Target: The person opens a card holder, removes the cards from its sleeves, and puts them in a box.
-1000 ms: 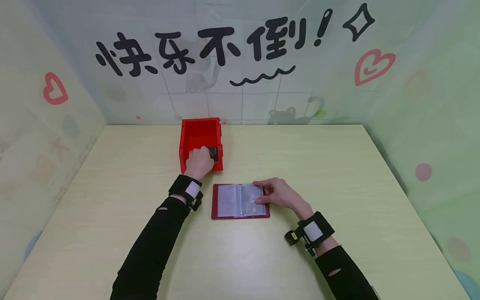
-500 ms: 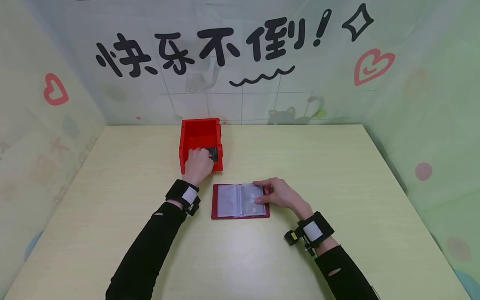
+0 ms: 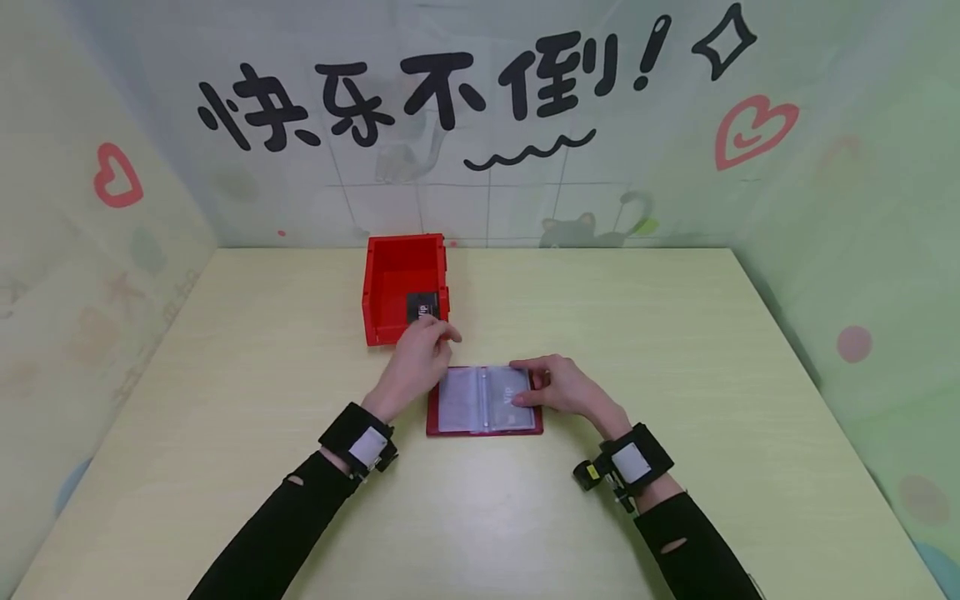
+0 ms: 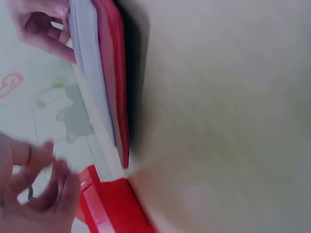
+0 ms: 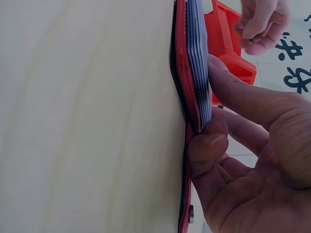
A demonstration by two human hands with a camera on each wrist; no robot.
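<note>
The right hand (image 3: pixel 566 387) is gripping the right-hand edge of a small red card booklet (image 3: pixel 483 402), which is lying spread on the table (image 3: pixel 480 517) with its clear pockets facing up. Its thumb and forefinger are bent and set a little apart, the thumb pressing at the stacked page edges and the forefinger lying over the top page, presumably so that the pages are staying down and the booklet is not sliding. Faint lettering is showing through the right-hand pocket (image 3: pixel 498 396), so something is probably sitting inside it.

The left hand (image 3: pixel 416 367) is hovering between the booklet and the red box (image 3: pixel 386 283), apart from the booklet in the left wrist view. Its fingers are curling loosely, thumb near the fingertips with gaps between, and nothing is showing in them; whether it is brushing the box's near wall is hard to tell.

A dark card (image 3: pixel 422 306) with pale lettering is resting inside the box at the near right, partly hidden by the left hand. The box is standing near the table's far edge, just beyond the booklet, a placement that is seemingly putting its contents within easy reach of the left hand.
</note>
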